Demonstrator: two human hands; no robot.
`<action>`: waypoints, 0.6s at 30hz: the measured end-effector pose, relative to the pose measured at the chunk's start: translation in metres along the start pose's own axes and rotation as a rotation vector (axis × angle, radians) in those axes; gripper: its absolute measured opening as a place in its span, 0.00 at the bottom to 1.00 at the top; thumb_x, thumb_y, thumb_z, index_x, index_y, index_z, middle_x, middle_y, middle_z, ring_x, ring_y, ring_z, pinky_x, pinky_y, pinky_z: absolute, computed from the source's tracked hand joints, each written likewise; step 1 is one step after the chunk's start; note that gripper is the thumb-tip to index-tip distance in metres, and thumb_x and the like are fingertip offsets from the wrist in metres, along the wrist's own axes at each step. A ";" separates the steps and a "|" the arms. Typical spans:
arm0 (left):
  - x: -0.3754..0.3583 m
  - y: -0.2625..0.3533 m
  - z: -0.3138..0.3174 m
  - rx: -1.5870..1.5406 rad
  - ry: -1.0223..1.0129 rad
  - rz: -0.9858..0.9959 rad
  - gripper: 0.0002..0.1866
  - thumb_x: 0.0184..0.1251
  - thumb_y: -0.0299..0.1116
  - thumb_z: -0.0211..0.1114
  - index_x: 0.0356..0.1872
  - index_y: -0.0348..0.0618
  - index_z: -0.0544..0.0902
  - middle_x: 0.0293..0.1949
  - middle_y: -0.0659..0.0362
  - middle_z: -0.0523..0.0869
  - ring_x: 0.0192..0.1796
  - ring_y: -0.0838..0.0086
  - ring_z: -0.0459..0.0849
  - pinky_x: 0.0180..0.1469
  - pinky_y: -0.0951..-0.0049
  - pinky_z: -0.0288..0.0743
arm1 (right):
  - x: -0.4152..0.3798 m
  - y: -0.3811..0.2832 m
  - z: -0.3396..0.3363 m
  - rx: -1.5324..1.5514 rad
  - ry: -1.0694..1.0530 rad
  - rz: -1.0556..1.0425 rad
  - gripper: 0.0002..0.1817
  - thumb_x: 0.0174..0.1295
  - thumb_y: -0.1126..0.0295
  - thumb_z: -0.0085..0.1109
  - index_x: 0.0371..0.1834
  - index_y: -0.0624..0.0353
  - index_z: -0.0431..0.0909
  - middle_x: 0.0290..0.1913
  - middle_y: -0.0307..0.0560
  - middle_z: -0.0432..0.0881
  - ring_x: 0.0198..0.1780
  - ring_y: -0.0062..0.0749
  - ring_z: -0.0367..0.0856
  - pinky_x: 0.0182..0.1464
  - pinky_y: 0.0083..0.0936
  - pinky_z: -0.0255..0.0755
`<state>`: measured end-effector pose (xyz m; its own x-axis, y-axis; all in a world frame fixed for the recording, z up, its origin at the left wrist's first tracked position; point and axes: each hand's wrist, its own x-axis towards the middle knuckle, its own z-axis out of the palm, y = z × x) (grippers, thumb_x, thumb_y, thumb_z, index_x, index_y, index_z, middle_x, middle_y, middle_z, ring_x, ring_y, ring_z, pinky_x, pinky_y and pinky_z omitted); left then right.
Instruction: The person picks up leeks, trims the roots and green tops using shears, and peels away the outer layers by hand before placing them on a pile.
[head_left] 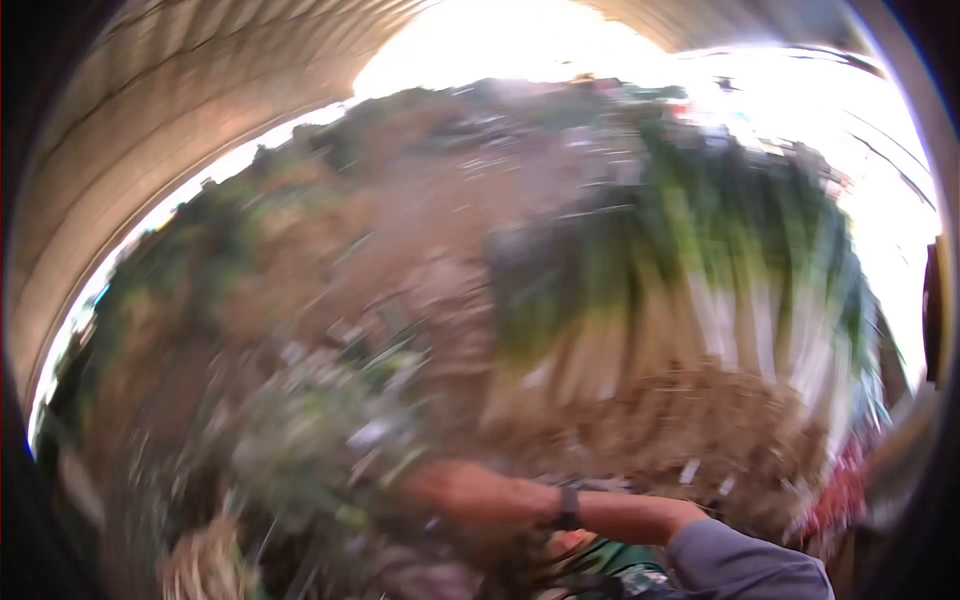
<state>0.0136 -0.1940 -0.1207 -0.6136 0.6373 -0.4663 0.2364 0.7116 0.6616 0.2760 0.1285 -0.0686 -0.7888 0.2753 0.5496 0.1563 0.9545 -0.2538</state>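
Observation:
My right hand (445, 490) reaches in from the lower right, with a dark band at the wrist. Motion smears its fingers, so I cannot see whether it holds anything. It is nearest a loose heap of green and whitish leaf scraps (320, 430). Beyond the forearm, to the right, a large row of leeks (690, 290) lies with dark green tops away from me and soil-covered roots toward me. At the lower left is a pale, stringy bundle (208, 562), apparently roots. My left hand cannot be made out.
Brown soil (420, 210) with scattered scraps stretches beyond the heap. Blurred greenery (180, 260) lines the left side. Red netting or sacking (842, 490) lies at the right. A curved, ribbed cover (200, 100) arches overhead, with bright light at its opening.

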 end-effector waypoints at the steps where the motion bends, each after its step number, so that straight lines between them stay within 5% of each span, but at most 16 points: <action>1: -0.005 -0.015 0.007 0.030 0.017 -0.111 0.24 0.78 0.41 0.62 0.67 0.38 0.78 0.58 0.48 0.85 0.58 0.56 0.83 0.57 0.51 0.79 | 0.009 -0.010 0.024 0.042 0.028 -0.044 0.26 0.58 0.69 0.60 0.62 0.64 0.72 0.51 0.55 0.78 0.51 0.51 0.80 0.53 0.41 0.78; 3: -0.004 -0.103 0.032 -0.105 0.098 0.004 0.22 0.79 0.44 0.60 0.64 0.40 0.81 0.58 0.48 0.85 0.54 0.54 0.85 0.54 0.50 0.80 | 0.029 -0.032 0.055 0.119 -0.020 -0.072 0.26 0.57 0.70 0.60 0.61 0.65 0.71 0.49 0.56 0.78 0.51 0.52 0.80 0.53 0.42 0.78; 4: -0.009 -0.122 0.041 0.100 0.175 0.079 0.22 0.79 0.43 0.61 0.64 0.41 0.81 0.59 0.47 0.85 0.54 0.54 0.85 0.53 0.50 0.80 | 0.038 -0.039 0.064 0.135 -0.094 -0.056 0.26 0.57 0.70 0.60 0.60 0.65 0.71 0.49 0.56 0.78 0.51 0.51 0.80 0.53 0.42 0.78; 5: -0.014 -0.132 0.048 -0.048 0.125 -0.104 0.22 0.79 0.44 0.60 0.65 0.43 0.82 0.62 0.49 0.84 0.61 0.57 0.82 0.62 0.49 0.76 | 0.039 -0.044 0.080 0.121 -0.156 -0.064 0.27 0.56 0.70 0.61 0.60 0.65 0.71 0.49 0.56 0.78 0.52 0.51 0.79 0.53 0.42 0.77; 6: -0.016 -0.148 0.057 -0.199 0.206 -0.122 0.29 0.60 0.34 0.75 0.62 0.33 0.81 0.52 0.47 0.90 0.52 0.59 0.90 0.57 0.61 0.81 | 0.039 -0.046 0.096 0.096 -0.214 -0.063 0.27 0.55 0.70 0.62 0.60 0.65 0.71 0.49 0.56 0.78 0.52 0.51 0.79 0.53 0.42 0.77; 8: -0.020 -0.192 0.081 -0.465 0.238 -0.095 0.27 0.59 0.35 0.75 0.58 0.31 0.83 0.49 0.49 0.92 0.49 0.64 0.91 0.54 0.64 0.82 | 0.036 -0.050 0.120 0.043 -0.291 -0.057 0.28 0.54 0.70 0.62 0.59 0.65 0.70 0.50 0.56 0.77 0.54 0.50 0.77 0.54 0.42 0.77; 9: -0.038 -0.195 0.080 -0.398 0.306 -0.121 0.27 0.59 0.36 0.75 0.58 0.31 0.83 0.49 0.48 0.91 0.49 0.64 0.91 0.54 0.64 0.82 | 0.037 -0.059 0.125 0.022 -0.310 -0.055 0.27 0.55 0.70 0.62 0.59 0.65 0.70 0.51 0.55 0.76 0.55 0.50 0.76 0.54 0.43 0.76; 11: -0.054 -0.173 0.069 -0.248 0.434 -0.180 0.28 0.59 0.37 0.76 0.58 0.31 0.82 0.50 0.48 0.91 0.50 0.64 0.91 0.54 0.64 0.82 | 0.030 -0.058 0.142 -0.160 -0.397 -0.072 0.39 0.57 0.69 0.63 0.73 0.70 0.63 0.68 0.64 0.70 0.72 0.58 0.67 0.68 0.46 0.68; 12: -0.060 -0.173 0.060 -0.236 0.512 -0.198 0.28 0.58 0.38 0.76 0.58 0.32 0.82 0.49 0.47 0.91 0.50 0.63 0.91 0.54 0.64 0.82 | 0.020 -0.045 0.167 -0.277 -0.451 -0.075 0.52 0.51 0.61 0.76 0.77 0.69 0.58 0.74 0.66 0.65 0.78 0.63 0.61 0.76 0.51 0.59; 18: -0.076 -0.170 -0.004 0.067 0.913 -0.170 0.31 0.54 0.38 0.78 0.59 0.35 0.80 0.49 0.44 0.88 0.52 0.51 0.87 0.56 0.56 0.79 | 0.027 -0.057 0.163 -0.098 -0.523 0.131 0.57 0.45 0.54 0.79 0.74 0.74 0.59 0.63 0.63 0.72 0.68 0.57 0.68 0.67 0.47 0.65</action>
<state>0.0168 -0.3644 -0.1957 -0.9921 0.0637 0.1079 0.1147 0.8078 0.5782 0.1489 0.0626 -0.1691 -0.9455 0.3228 0.0432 0.3080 0.9293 -0.2041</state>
